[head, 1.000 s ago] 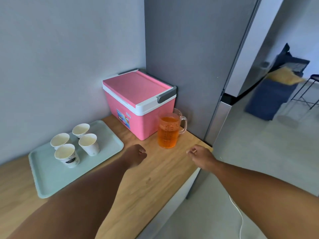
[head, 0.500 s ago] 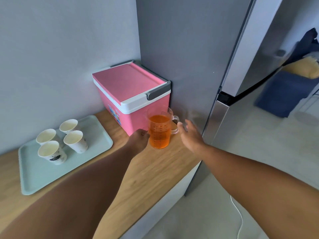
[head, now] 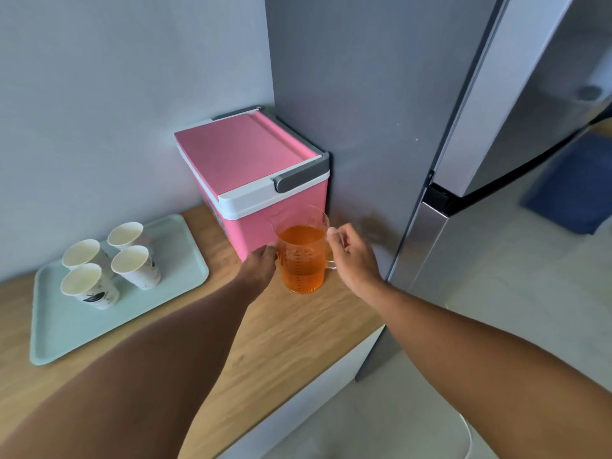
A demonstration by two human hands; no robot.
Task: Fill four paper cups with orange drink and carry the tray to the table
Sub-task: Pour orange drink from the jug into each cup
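Observation:
A clear measuring jug [head: 301, 263] about two-thirds full of orange drink stands on the wooden counter [head: 281, 332], in front of a pink cooler box [head: 251, 167]. My right hand [head: 354, 256] curls around the jug's handle on its right side. My left hand [head: 260, 268] has its fingers curled and rests against the jug's left wall. Several empty white paper cups [head: 134, 265] stand upright in a cluster on a pale green tray [head: 66, 329] at the left of the counter.
A tall grey fridge [head: 364, 111] stands right of the cooler and jug, close behind my right hand. The wall [head: 116, 94] runs behind the tray. The counter's front edge drops to a grey floor [head: 496, 309]; a white cable [head: 468, 435] lies there.
Both hands have reached forward to the jug: the right one moved from beside the handle onto it, and the left one came up against the jug's side. The jug has stayed on the counter.

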